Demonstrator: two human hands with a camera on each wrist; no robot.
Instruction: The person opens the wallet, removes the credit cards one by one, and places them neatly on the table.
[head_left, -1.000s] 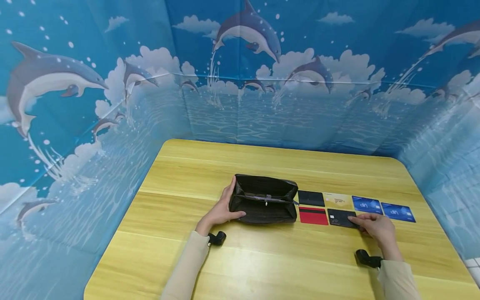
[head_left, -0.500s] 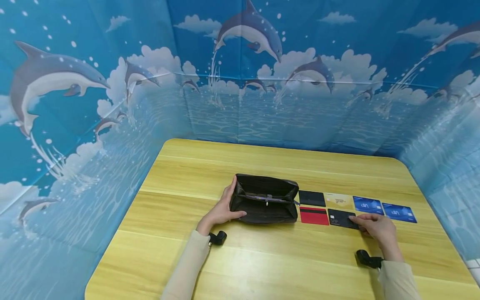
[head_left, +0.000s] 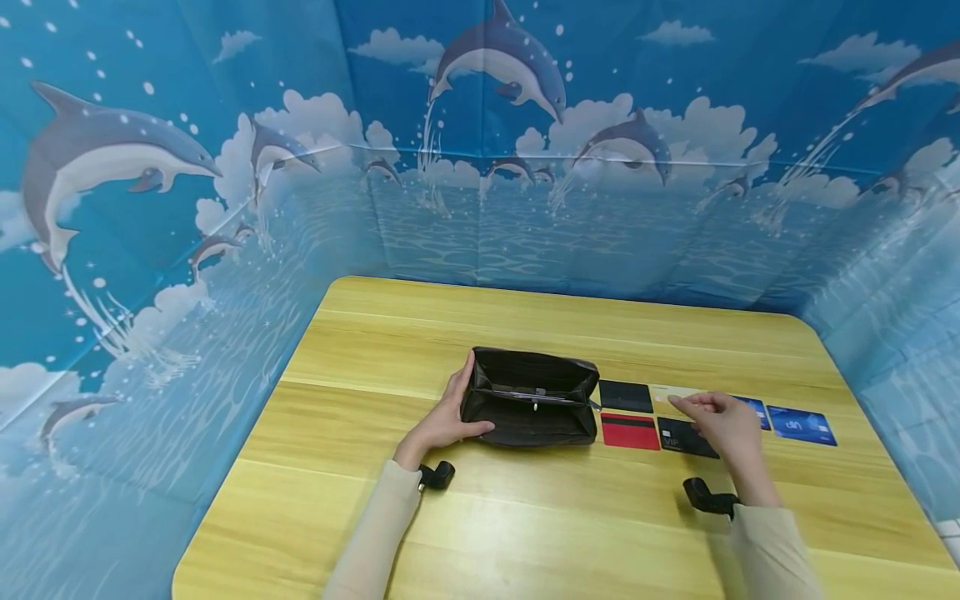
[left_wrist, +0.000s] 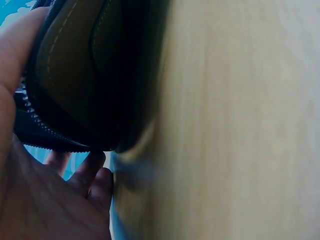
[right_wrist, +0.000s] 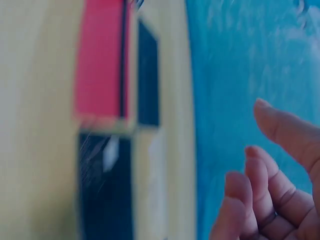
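Two hands are at work on the yellow wooden table (head_left: pixel 525 517): your left hand (head_left: pixel 442 421) clasps the end of the open black zip-around leather wallet (head_left: pixel 528 398). Your right hand (head_left: pixel 720 421) hovers with fingers loosely curled, holding nothing, over the pale gold card (head_left: pixel 670 394). Only the left wrist view shows the wallet's zipper teeth (left_wrist: pixel 35 125).

Head looks down at table (head_left: pixel 525 517); blurry wrists close, perhaps sharing it.

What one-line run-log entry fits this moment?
left hand: holds open wallet | right hand: over gold card, holds nothing | red card: on table
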